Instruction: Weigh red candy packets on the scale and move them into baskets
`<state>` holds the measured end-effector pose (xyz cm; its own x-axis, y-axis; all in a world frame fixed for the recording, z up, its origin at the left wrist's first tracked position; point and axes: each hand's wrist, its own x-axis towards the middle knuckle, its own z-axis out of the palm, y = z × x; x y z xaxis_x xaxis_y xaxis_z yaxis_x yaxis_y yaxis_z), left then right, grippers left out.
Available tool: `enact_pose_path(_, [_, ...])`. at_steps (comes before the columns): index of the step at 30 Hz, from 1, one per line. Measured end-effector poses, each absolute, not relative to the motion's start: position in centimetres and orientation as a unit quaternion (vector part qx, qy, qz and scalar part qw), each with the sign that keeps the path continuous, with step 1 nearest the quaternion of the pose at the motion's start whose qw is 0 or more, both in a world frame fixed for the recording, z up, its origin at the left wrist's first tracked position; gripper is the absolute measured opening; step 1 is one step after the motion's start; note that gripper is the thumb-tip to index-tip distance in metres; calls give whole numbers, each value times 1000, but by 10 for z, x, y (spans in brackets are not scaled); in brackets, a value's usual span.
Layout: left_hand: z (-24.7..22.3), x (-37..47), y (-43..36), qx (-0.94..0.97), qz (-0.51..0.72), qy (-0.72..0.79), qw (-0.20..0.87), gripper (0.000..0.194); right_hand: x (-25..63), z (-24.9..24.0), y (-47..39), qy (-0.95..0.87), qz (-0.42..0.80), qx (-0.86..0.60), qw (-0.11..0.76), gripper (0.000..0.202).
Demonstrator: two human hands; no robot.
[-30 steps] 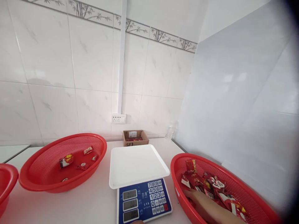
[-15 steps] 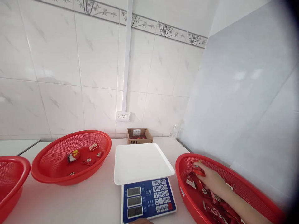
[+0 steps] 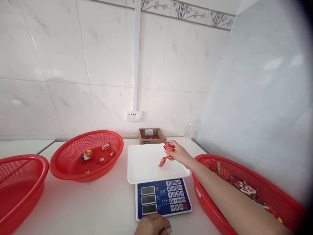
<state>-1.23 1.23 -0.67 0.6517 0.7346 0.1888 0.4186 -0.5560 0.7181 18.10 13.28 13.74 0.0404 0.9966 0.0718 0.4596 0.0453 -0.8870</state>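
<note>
While the right hand (image 3: pixel 179 153) pinches red packets (image 3: pixel 168 148) above the tray (image 3: pixel 146 163) of the scale (image 3: pixel 163 199), right of centre in the frame, the left hand (image 3: pixel 154 225) lies at the scale's front edge, lower centre, fingers bent; its grip cannot be determined. One basket (image 3: pixel 207 209), lower right, contains further packets (image 3: pixel 248 190). A carton (image 3: pixel 153 141) stands behind the tray.

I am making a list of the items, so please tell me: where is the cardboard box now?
In the head view, the cardboard box stands just behind the scale's white tray, near the wall, below the socket and slightly right.
</note>
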Motion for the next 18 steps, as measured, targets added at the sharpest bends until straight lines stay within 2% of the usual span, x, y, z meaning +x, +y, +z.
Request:
enact_pose_path(7, [9, -16, 6, 866, 269, 299, 296, 19, 162, 134, 144, -626, 322, -611, 362, 37])
enact_pose_path(15, [19, -20, -1, 868, 261, 297, 300, 19, 165, 127, 138, -636, 245, -649, 339, 33])
enact_pose_path(18, [24, -22, -3, 871, 247, 301, 299, 20, 168, 129, 134, -627, 245, -677, 297, 36])
